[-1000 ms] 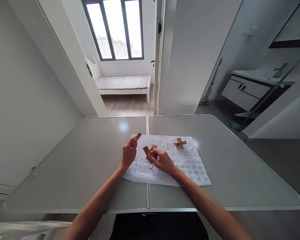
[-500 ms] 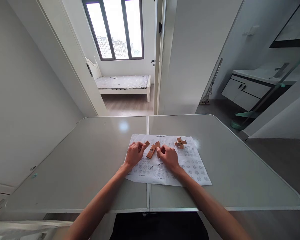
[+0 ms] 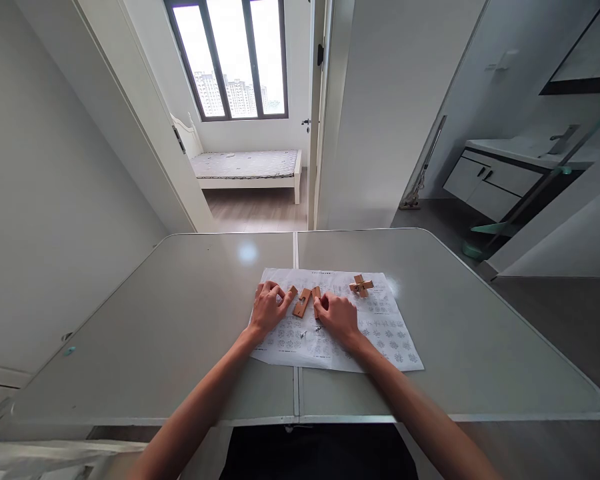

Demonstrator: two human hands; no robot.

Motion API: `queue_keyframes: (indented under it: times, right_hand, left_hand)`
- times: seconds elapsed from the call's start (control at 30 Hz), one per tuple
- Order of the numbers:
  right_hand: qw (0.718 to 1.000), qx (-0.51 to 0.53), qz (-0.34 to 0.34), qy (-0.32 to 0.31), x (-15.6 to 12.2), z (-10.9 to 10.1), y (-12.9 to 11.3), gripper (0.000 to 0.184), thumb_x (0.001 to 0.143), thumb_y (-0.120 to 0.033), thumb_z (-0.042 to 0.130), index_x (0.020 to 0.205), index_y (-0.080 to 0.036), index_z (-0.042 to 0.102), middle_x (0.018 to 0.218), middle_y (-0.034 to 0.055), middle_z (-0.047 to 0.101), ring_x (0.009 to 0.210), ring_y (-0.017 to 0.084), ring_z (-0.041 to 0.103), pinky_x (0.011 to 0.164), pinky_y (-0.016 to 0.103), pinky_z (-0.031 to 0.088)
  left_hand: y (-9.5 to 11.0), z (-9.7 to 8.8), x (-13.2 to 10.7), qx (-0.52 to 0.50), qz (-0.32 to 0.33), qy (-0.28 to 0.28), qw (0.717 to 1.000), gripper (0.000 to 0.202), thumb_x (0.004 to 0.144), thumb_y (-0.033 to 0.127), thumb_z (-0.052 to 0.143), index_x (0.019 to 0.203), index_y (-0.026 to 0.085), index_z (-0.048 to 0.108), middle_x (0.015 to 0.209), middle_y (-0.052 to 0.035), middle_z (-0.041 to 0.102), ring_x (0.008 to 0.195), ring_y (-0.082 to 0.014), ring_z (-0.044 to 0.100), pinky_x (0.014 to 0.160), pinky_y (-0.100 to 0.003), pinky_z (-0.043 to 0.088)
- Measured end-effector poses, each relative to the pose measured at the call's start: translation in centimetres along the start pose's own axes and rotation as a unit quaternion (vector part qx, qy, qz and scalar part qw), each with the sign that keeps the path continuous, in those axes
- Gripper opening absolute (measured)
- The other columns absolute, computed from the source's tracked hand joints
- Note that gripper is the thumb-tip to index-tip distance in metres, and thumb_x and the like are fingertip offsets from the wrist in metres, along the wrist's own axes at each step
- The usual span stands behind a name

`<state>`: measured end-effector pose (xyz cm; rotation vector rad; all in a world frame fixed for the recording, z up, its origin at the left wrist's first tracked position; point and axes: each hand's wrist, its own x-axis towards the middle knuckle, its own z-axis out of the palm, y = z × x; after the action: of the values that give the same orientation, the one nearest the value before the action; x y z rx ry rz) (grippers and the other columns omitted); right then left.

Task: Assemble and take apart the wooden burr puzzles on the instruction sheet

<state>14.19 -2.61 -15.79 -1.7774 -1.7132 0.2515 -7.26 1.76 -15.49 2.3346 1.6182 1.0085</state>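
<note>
My left hand (image 3: 266, 310) and right hand (image 3: 336, 315) rest on the printed sheet (image 3: 385, 337), fingers pinching the left piece (image 3: 291, 291) and right piece (image 3: 317, 297), apparently to steady them flat. The middle piece (image 3: 303, 302) lies loose between them. Beyond, to the right, the assembled cross (image 3: 361, 286) sits apart.

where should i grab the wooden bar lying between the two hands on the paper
Pinch the middle bar across its long edges near mid-length, coming straight down. It lies flat and slanted on the printed sheet, so the top is open, while the left hand on the left piece and the right hand on the right piece crowd both sides.
</note>
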Motion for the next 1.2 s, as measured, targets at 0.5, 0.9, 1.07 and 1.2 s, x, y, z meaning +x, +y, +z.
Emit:
queue_keyframes:
  times: [0.5,0.9,1.07,1.2]
  right_hand:
    - [0.994,-0.048,0.040,-0.086,-0.2,-0.8,-0.8,0.029,0.104,-0.044,0.049,0.107,-0.021,0.067,0.082,0.0057,0.076,0.077,0.021,0.071,0.065,0.027,0.035]
    - [0.996,-0.031,-0.028,-0.083,-0.3,-0.9,-0.7,0.024,0.103,-0.039,0.053,0.092,-0.021,0.065,0.090,0.0061,0.076,0.078,0.020,0.069,0.064,0.027,0.033]
    - [0.991,-0.008,-0.103,-0.081,-0.5,-0.3,-0.5,0.018,0.103,-0.033,0.054,0.096,-0.022,0.065,0.099,0.0062,0.073,0.083,0.019,0.068,0.067,0.026,0.037]
    - [0.986,0.021,-0.138,-0.087,-0.6,-0.3,-0.6,0.014,0.103,-0.031,0.053,0.102,-0.022,0.064,0.106,0.0058,0.071,0.084,0.019,0.068,0.068,0.026,0.040]
  left_hand:
    - [0.4,-0.3,0.0,0.043,-0.018,-0.009,0.999,0.028,0.096,0.043,0.058,0.080,0.022,0.065,0.106,-0.0104,0.063,0.110,-0.0303,0.054,0.099,-0.046,0.048]
    - [1.0,-0.8,-0.1,0.083,0.001,0.008,0.997,0.031,0.088,0.043,0.066,0.066,0.022,0.062,0.110,-0.0104,0.063,0.112,-0.0313,0.055,0.098,-0.048,0.047]
    - [0.8,-0.6,-0.1,0.072,-0.007,0.011,0.997,0.017,0.088,0.040,0.066,0.084,0.023,0.065,0.108,-0.0104,0.063,0.111,-0.0319,0.055,0.097,-0.048,0.049]
    - [0.8,-0.5,0.1,0.036,0.002,0.017,0.999,0.013,0.096,0.033,0.055,0.099,0.024,0.063,0.107,-0.0090,0.066,0.108,-0.0294,0.058,0.097,-0.046,0.049]
